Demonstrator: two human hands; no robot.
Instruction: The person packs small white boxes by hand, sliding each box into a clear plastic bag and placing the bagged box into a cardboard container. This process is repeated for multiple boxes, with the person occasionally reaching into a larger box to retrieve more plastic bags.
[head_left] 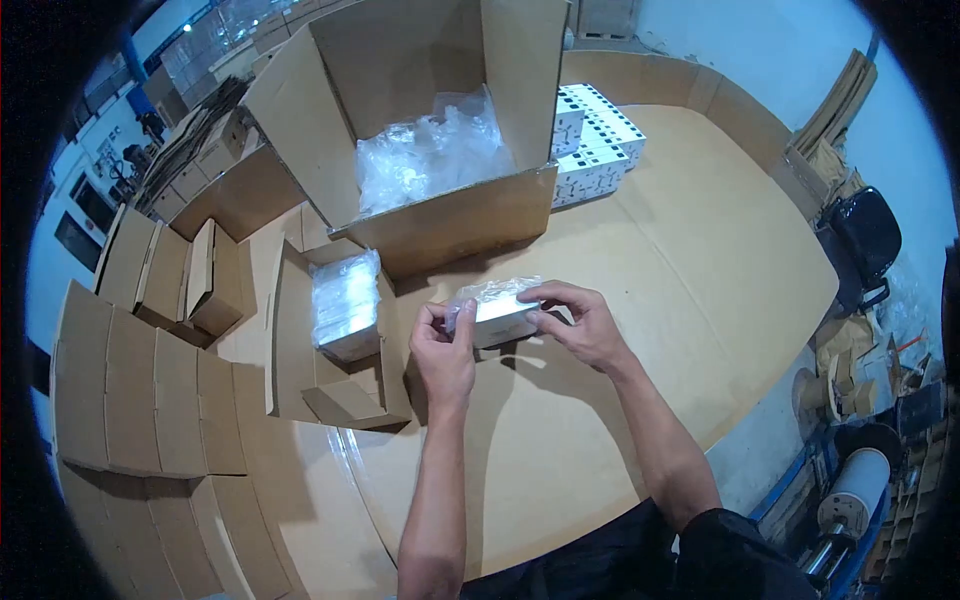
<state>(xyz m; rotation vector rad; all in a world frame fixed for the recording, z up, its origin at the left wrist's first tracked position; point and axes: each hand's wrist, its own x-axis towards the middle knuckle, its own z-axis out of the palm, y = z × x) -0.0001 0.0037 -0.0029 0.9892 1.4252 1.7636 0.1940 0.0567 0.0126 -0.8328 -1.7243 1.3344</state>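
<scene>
I've got a small white box in a clear plastic bag [497, 312] held up over the cardboard-covered table [720, 260], roughly mid-table and just in front of the big open carton [420, 130]. Left hand [445, 352] pinches the bag's left end w/ thumb and forefinger closed on it; right hand [580, 325] is curled over the right end, fingers gripping the top edge of the plastic. Looks to me like the bagging step: box is in, the bag mouth needs closing or folding flat, so next move prob calls for a fine two-finger tuck w/o letting the slick film slip. To my left sits an open flat carton [335, 370] w/ another bagged box [345, 305] resting in it, near my left hand but apart. Big carton holds loose crumpled plastic bags [430, 150]; a stack of white printed boxes [598, 140] stands just beside its right wall. Folded carton blanks [140, 390] crowd the left side. Open room is to the right and toward me; table edge curves off at the right, w/ a black chair [862, 235] beyond it.
</scene>
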